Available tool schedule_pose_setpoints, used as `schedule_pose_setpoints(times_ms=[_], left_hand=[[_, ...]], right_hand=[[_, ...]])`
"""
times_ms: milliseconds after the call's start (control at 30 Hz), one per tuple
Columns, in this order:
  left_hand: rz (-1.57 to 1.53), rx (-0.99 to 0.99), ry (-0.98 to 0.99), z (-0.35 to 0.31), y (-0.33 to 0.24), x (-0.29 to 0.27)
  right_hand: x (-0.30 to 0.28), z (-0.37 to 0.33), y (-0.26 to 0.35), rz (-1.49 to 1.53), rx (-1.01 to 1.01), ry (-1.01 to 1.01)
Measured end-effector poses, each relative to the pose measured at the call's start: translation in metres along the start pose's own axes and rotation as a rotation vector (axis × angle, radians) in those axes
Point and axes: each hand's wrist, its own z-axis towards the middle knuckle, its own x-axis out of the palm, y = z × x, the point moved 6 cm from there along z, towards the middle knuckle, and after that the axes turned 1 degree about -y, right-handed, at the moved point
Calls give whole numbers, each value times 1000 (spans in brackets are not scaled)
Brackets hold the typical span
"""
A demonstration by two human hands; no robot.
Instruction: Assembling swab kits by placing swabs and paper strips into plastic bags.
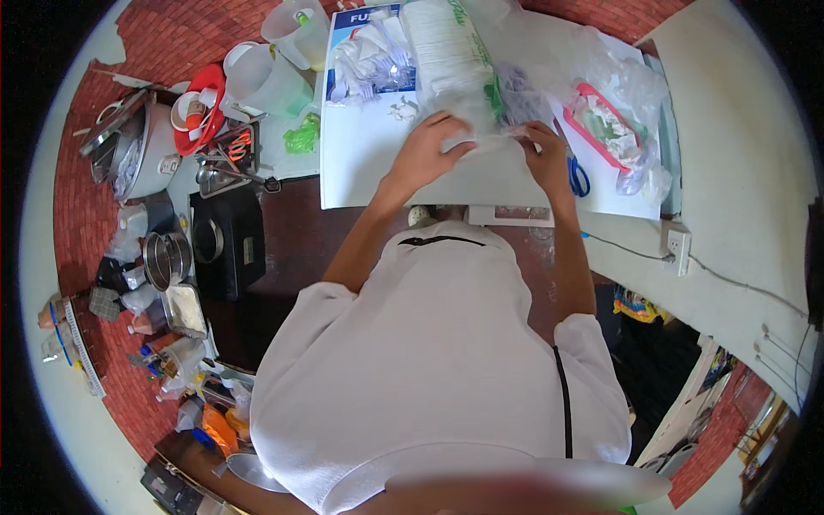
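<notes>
Both my hands are over the white table, at the near end of a long clear plastic pack of white stacked items [445, 51] with green print. Between them stretches thin clear plastic film [495, 142]. My left hand [429, 153] has curled fingers at the film's left side, with a small gap showing between thumb and forefinger. At the other side, my right hand [541, 156] pinches the film between thumb and fingertips. Blue-handled scissors [578, 177] lie just right of my right hand. Plastic forks in clear wrap [371, 62] rest left of the pack.
A pink-rimmed basket [602, 127] stands on the right among loose clear bags. Plastic pitchers [273, 79], a green bag [302, 135] and a red tray [199, 110] are at the left. A wall outlet [678, 247] with a cord is at the right.
</notes>
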Motion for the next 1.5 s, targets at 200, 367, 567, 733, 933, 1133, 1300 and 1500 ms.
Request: schedule_pose_setpoints(times_ms=[200, 367, 567, 733, 933, 1133, 1300, 1500], left_hand=[[-265, -2, 40, 68, -58, -8], [-316, 82, -38, 93, -76, -28], [-196, 249, -171, 107, -117, -52], [-123, 244, -147, 111, -122, -61], [-143, 229, -123, 106, -104, -59], [-90, 258, -109, 109, -106, -63], [-173, 239, -168, 114, -103, -68], [-538, -21, 10, 116, -76, -57]], right_hand=[[-31, 33, 108, -195, -221, 108], [-64, 45, 127, 173, -95, -39], [-94, 51, 167, -94, -305, -266], [-91, 55, 175, -86, -275, -209], [-82, 59, 170, -91, -214, -186], [-71, 64, 165, 35, -321, -183], [-68, 69, 155, 211, -218, -150], [-69, 73, 158, 329, -217, -135]])
